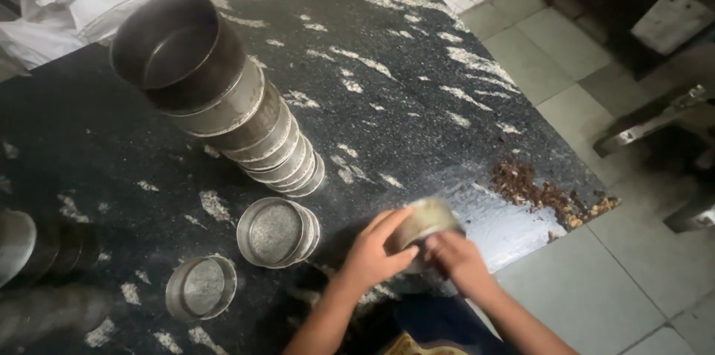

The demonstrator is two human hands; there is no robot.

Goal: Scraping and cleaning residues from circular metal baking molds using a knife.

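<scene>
While tilted, the round tin point(426, 219) sits between both hands' grip.

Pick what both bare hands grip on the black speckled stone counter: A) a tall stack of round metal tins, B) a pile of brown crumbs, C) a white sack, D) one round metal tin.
D: the left hand and right hand clasp one round metal tin, blurred, at the counter edge.

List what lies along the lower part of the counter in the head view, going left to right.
Single round tin → short stack of tins → left hand → blurred tin held by both hands → right hand → pile of brown crumbs at the counter's edge.
</scene>
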